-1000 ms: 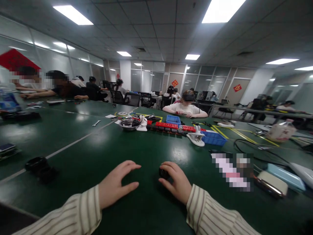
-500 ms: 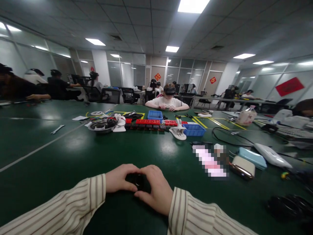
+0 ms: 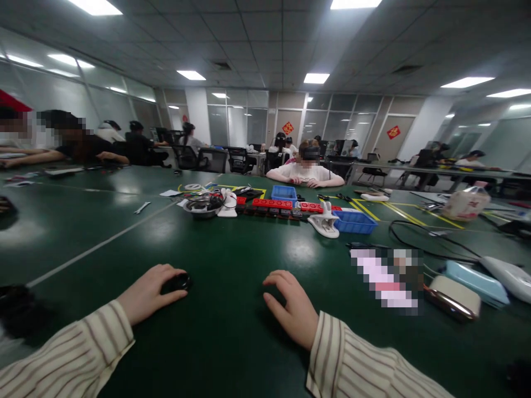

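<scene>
My left hand point(image 3: 151, 290) curls around a small glossy black object point(image 3: 182, 281) on the dark green tabletop. Its rounded end shows between my thumb and fingers; the rest is covered, so I cannot tell its exact kind. Well apart to the right, my right hand point(image 3: 290, 307) rests low over the table with its fingers bent, thumb and forefinger separated, and nothing between them.
Farther back are a metal bowl of cables point(image 3: 203, 205), a red power strip point(image 3: 271, 205), a white clip stand point(image 3: 324, 222) and a blue tray point(image 3: 355, 223). A wrench point(image 3: 142, 208) lies left. A person point(image 3: 306, 168) sits opposite.
My hands, together around the black object before, have moved apart. The left has carried it leftward, and the right has let go and moved right. The view has turned left.
</scene>
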`<state>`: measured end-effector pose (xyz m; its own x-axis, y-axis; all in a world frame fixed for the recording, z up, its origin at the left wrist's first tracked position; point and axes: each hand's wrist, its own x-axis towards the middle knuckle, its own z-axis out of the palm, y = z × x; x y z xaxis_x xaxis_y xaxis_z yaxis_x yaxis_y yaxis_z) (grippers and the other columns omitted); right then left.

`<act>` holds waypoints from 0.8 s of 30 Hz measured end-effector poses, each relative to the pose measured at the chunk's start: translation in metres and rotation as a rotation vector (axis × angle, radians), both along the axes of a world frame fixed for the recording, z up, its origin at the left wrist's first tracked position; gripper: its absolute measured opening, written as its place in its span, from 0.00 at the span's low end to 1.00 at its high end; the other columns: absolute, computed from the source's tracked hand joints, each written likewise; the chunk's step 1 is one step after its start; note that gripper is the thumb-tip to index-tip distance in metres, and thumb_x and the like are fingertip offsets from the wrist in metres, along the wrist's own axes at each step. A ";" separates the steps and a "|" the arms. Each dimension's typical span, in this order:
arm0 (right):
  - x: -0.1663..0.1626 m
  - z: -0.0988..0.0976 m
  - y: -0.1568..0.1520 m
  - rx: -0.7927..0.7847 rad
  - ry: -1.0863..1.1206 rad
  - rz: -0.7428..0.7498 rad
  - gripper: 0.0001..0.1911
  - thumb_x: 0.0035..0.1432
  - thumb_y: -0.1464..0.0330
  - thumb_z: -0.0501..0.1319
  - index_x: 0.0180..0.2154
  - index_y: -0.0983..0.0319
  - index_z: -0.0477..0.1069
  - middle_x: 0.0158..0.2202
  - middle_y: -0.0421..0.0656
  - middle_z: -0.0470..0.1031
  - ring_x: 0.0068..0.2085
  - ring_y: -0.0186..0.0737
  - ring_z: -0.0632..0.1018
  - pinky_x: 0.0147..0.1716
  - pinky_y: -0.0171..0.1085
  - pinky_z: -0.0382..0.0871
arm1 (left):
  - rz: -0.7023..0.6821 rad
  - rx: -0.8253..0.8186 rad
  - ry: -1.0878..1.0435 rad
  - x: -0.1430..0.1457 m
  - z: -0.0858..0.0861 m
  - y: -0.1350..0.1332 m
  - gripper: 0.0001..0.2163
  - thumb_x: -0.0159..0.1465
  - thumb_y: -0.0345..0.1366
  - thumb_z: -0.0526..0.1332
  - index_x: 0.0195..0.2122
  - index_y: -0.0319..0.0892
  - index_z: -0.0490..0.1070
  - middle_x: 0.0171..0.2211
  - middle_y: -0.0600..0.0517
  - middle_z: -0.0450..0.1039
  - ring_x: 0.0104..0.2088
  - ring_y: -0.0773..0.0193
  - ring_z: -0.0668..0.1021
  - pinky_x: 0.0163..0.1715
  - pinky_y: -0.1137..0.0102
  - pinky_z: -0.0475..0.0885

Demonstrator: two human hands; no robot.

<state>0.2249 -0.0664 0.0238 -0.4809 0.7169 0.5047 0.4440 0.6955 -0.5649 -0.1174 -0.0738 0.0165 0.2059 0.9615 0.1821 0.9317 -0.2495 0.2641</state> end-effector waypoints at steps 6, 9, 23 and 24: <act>-0.004 -0.006 0.005 0.039 -0.013 0.010 0.07 0.59 0.71 0.53 0.35 0.62 0.69 0.40 0.47 0.69 0.44 0.43 0.71 0.44 0.43 0.66 | 0.273 0.056 0.172 -0.057 0.003 -0.043 0.26 0.59 0.50 0.52 0.51 0.35 0.68 0.36 0.41 0.74 0.40 0.46 0.75 0.41 0.59 0.68; -0.005 -0.007 0.007 0.061 -0.025 -0.021 0.09 0.60 0.68 0.52 0.33 0.62 0.69 0.38 0.47 0.69 0.42 0.44 0.72 0.43 0.43 0.66 | 0.367 0.068 0.304 -0.059 0.010 -0.061 0.23 0.58 0.46 0.52 0.45 0.34 0.73 0.34 0.37 0.75 0.37 0.40 0.75 0.34 0.55 0.67; -0.003 -0.007 0.013 0.136 -0.054 -0.113 0.14 0.60 0.62 0.51 0.30 0.61 0.71 0.36 0.49 0.72 0.39 0.46 0.75 0.39 0.44 0.70 | 0.748 0.152 0.508 -0.137 0.058 -0.141 0.21 0.65 0.46 0.50 0.53 0.38 0.66 0.42 0.41 0.75 0.43 0.47 0.76 0.37 0.65 0.65; -0.003 -0.007 0.012 0.138 -0.057 -0.113 0.14 0.60 0.61 0.51 0.30 0.61 0.71 0.36 0.48 0.72 0.39 0.46 0.75 0.39 0.44 0.70 | 0.721 0.141 0.513 -0.137 0.057 -0.140 0.21 0.65 0.46 0.51 0.53 0.38 0.67 0.43 0.42 0.75 0.44 0.48 0.75 0.38 0.65 0.65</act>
<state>0.2219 -0.0541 0.0167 -0.4318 0.6941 0.5760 0.5522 0.7083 -0.4396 -0.2546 -0.2138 0.0731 -0.3511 0.8643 0.3602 0.8695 0.4437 -0.2171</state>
